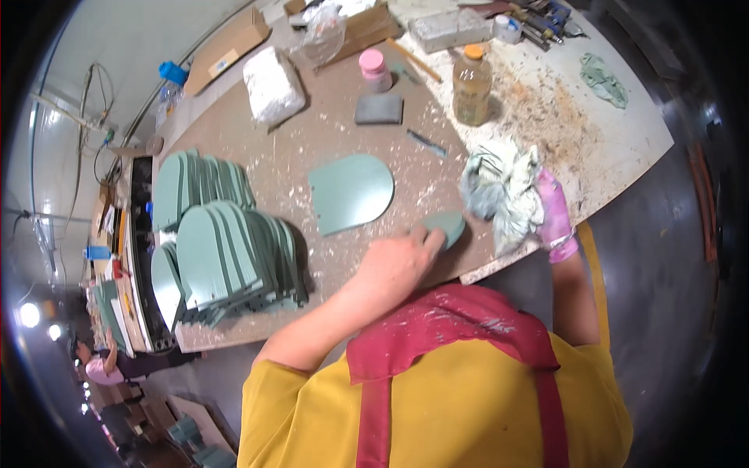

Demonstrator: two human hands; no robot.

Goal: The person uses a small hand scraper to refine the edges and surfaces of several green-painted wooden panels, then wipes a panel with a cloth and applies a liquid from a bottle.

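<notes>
My bare left hand is closed on the edge of a green panel near the front of the table; the panel is seen at a steep slant. In a pink glove, my right hand grips a crumpled pale rag, just right of that panel. Beyond my left hand, another green panel with one rounded end lies flat, light glinting on its surface. To the left stand stacked green panels of the same rounded shape, in several leaning rows.
Farther back on the brown board are a dark grey block, a pink-lidded jar, an orange-capped bottle and a white wrapped bundle. A second rag lies far right. Another person is at far left.
</notes>
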